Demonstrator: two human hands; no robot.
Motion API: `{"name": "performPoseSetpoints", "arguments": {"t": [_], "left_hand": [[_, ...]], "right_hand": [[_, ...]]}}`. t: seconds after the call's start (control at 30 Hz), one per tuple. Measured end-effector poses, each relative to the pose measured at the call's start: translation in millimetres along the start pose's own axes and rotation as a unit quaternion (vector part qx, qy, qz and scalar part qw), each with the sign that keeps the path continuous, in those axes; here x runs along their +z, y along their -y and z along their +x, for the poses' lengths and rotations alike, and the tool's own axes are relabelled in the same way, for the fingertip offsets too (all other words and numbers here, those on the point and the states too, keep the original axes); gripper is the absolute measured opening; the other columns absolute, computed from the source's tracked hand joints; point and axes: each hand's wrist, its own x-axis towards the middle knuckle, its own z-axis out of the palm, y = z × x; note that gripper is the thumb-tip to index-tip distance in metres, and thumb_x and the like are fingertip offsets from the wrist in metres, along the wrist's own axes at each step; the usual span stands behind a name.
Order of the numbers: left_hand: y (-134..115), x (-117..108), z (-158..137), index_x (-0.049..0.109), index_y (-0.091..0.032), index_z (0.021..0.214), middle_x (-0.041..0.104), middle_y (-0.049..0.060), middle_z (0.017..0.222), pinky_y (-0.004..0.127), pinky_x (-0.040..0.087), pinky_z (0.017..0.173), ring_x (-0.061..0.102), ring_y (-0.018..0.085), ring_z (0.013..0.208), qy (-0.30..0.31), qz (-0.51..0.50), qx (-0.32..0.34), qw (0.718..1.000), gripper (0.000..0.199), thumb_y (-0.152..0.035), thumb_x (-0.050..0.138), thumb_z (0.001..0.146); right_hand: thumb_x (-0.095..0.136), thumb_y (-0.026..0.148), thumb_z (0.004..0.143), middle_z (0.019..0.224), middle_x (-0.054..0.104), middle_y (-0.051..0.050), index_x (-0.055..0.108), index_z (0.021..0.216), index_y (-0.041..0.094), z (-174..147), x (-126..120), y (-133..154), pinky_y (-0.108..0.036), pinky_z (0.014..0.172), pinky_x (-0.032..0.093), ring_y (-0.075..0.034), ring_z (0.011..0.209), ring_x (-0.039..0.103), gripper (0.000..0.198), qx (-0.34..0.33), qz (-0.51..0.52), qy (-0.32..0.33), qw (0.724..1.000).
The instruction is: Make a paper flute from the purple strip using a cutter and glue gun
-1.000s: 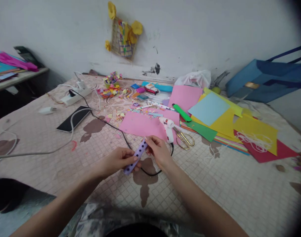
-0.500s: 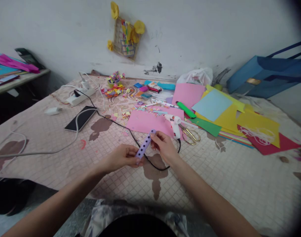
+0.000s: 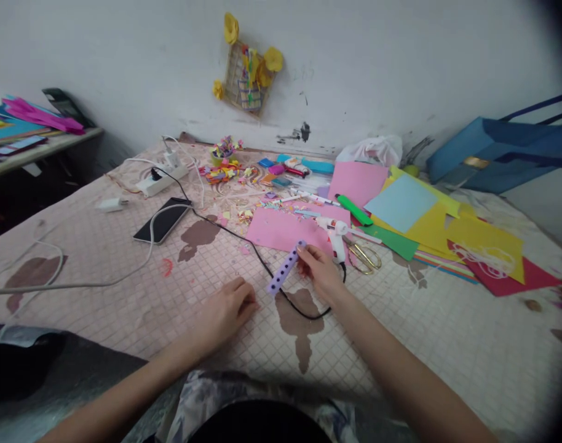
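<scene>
My right hand (image 3: 320,271) pinches the upper end of a lilac paper strip (image 3: 284,269) with a row of black dots. The strip slants down to the left above the tablecloth, its lower end free. To the left, my left hand (image 3: 230,306) is low over the cloth with its fingers curled together, apart from the strip; nothing shows in it. A black cord (image 3: 262,261) runs behind the strip to a white glue gun (image 3: 337,237), which lies beyond my right hand. Gold-handled scissors (image 3: 364,255) lie beside the glue gun.
Pink paper (image 3: 281,229) and small scraps lie past my hands. Coloured sheets (image 3: 401,200), a green cutter (image 3: 353,209) and a blue bag (image 3: 493,151) are on the right. A phone (image 3: 163,220), a power strip (image 3: 163,179) and loose cables occupy the left.
My left hand has let go of the strip's lower end and drawn back to the left and down. My right hand still holds the strip. The view has shifted slightly.
</scene>
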Motion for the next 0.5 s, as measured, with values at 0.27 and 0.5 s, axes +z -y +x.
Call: {"name": "performPoseSetpoints", "arguments": {"t": [0.27, 0.5], "left_hand": [[17, -27, 50, 0.056, -0.018, 0.095, 0.061, 0.006, 0.092, 0.028, 0.041, 0.068, 0.055, 0.017, 0.077, -0.146, -0.08, -0.004, 0.986, 0.014, -0.024, 0.049, 0.085], [-16, -20, 85, 0.065, -0.013, 0.092, 0.068, 0.004, 0.078, 0.023, 0.047, 0.059, 0.06, 0.014, 0.067, 0.122, -0.291, 0.057, 0.947, 0.027, -0.035, 0.063, 0.075]], "right_hand": [[0.067, 0.053, 0.07, 0.049, 0.051, 0.006, 0.055, 0.07, 0.018, 1, 0, -1, -0.019, 0.039, 0.03, -0.007, 0.041, 0.043, 0.037, 0.013, -0.003, 0.013, 1.0], [0.062, 0.057, 0.073, 0.05, 0.051, 0.007, 0.052, 0.071, 0.02, -1, 3, 1, -0.02, 0.04, 0.034, -0.008, 0.041, 0.045, 0.038, -0.028, -0.042, 0.0, 0.999]]}}
